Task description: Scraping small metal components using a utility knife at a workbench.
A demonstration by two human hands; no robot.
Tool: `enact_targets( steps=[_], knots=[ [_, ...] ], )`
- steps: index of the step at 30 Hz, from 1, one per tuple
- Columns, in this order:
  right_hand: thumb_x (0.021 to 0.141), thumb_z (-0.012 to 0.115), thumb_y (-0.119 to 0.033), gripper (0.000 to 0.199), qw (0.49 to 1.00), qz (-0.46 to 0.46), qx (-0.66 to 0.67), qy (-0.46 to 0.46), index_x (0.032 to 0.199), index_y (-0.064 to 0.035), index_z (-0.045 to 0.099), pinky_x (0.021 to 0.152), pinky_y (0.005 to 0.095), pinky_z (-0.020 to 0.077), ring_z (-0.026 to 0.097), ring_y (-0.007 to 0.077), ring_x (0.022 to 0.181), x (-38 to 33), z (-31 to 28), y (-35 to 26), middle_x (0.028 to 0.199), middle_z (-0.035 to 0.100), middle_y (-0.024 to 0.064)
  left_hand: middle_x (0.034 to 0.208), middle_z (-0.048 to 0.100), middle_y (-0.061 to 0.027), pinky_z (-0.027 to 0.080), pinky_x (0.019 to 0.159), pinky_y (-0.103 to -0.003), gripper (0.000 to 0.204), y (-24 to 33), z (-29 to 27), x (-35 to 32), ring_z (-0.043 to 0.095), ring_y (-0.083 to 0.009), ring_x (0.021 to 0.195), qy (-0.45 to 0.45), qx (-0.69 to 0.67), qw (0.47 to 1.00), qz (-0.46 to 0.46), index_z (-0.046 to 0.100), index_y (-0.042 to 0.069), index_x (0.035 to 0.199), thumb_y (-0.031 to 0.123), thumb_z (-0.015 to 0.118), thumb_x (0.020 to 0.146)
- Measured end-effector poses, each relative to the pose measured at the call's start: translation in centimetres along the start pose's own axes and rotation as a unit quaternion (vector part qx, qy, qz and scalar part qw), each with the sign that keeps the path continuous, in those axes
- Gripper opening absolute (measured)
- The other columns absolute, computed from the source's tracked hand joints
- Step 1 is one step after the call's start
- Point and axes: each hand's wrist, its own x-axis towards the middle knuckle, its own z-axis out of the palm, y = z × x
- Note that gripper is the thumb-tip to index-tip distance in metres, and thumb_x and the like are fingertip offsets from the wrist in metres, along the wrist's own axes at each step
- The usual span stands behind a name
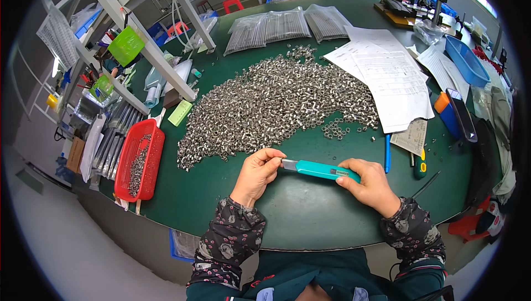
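Dark green clothing [354,270] spans the frame's lower edge. Above it, at centre, the right hand's [369,184] fingers clamp the handle of a teal utility knife [321,170], over the tabletop [310,212] and below a heap of metal rings [265,105]. The left hand's [258,175] fingers pinch together at the blade's tip; on what, one cannot tell. The knife looks light, stiff, slick; best gripped by its handle.

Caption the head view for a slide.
Right hand grips a teal knife, left hand at its blade, before a heap of metal parts on a green table.
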Motion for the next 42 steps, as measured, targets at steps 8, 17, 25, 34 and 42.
enact_targets(
  steps=[8, 17, 25, 34, 42],
  knots=[
    [0.066, 0.065, -0.015, 0.023, 0.969, -0.157, -0.133, 0.133, 0.085, -0.0058, 0.055, 0.047, 0.0341, 0.0381, 0.050, 0.0249, 0.052, 0.1, 0.2, -0.2, 0.061, 0.049, 0.0077, 0.072, 0.051, -0.0011, 0.023, 0.037, -0.014, 0.012, 0.0, 0.1, 0.0, 0.031, -0.0006, 0.045, 0.031, -0.062, 0.997, -0.041, 0.053, 0.000, 0.092, 0.009, 0.050, 0.084],
    [0.062, 0.066, -0.012, 0.027, 0.937, -0.148, -0.288, 0.134, 0.086, -0.0063, 0.053, 0.050, 0.0316, 0.0377, 0.049, 0.0206, 0.058, 0.3, -0.5, -0.7, 0.064, 0.045, 0.0056, 0.076, 0.049, -0.0012, 0.024, 0.036, -0.013, 0.013, 0.2, 0.0, 0.1, 0.031, -0.0008, 0.046, 0.035, -0.119, 0.991, -0.043, 0.051, 0.003, 0.096, 0.010, 0.046, 0.086],
    [0.065, 0.065, -0.014, 0.026, 0.958, -0.095, -0.245, 0.113, 0.087, -0.0055, 0.056, 0.050, 0.0332, 0.0397, 0.052, 0.0233, 0.057, 0.0, -0.4, -0.5, 0.065, 0.049, 0.0080, 0.076, 0.050, -0.0020, 0.024, 0.036, -0.013, 0.015, 0.2, 0.0, 0.2, 0.031, -0.0005, 0.046, 0.053, -0.104, 0.993, -0.028, 0.051, 0.003, 0.098, 0.010, 0.047, 0.086],
    [0.071, 0.062, -0.022, 0.025, 0.999, 0.033, 0.029, 0.008, 0.087, -0.0026, 0.059, 0.055, 0.0331, 0.0430, 0.057, 0.0276, 0.062, 0.0, -0.1, -0.1, 0.071, 0.058, 0.0138, 0.080, 0.053, -0.0033, 0.025, 0.037, -0.013, 0.020, 0.1, 0.5, 0.3, 0.031, -0.0003, 0.046, 0.075, -0.074, 0.994, -0.032, 0.051, 0.001, 0.103, 0.009, 0.048, 0.085],
    [0.074, 0.059, -0.020, 0.025, 0.992, 0.085, 0.077, -0.059, 0.088, 0.0002, 0.058, 0.051, 0.0257, 0.0393, 0.048, 0.0110, 0.054, -0.1, 0.2, -0.3, 0.060, 0.055, 0.0084, 0.076, 0.052, -0.0010, 0.023, 0.036, -0.013, 0.011, -0.5, 0.5, 0.3, 0.030, -0.0004, 0.045, 0.074, -0.075, 0.994, -0.021, 0.052, 0.002, 0.094, 0.008, 0.049, 0.084]
  ],
)
